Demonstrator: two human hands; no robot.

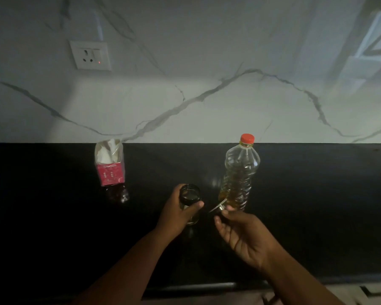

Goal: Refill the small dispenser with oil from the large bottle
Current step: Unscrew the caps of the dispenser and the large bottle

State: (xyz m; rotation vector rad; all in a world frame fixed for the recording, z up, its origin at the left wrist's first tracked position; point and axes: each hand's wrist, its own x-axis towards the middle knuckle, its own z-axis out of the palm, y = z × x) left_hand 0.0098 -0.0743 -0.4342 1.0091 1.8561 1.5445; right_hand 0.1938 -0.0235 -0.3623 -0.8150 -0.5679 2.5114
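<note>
A small dark glass dispenser point(189, 200) stands on the black counter point(317, 205) with its round mouth uncovered. My left hand point(176, 213) grips its body from the left, thumb across the front. My right hand point(240, 233) pinches the dispenser's metal spout lid point(218, 207) between thumb and fingertips, just to the right of the dispenser. Right behind that lid stands the large clear plastic oil bottle point(239, 176), upright with its red cap point(247, 138) on and amber oil filling its lower half.
A clear packet with a red label point(110, 165) stands at the back left of the counter, near the white marble wall. A wall socket point(90, 55) sits higher up on the left. The counter's front edge point(207, 286) runs below my forearms.
</note>
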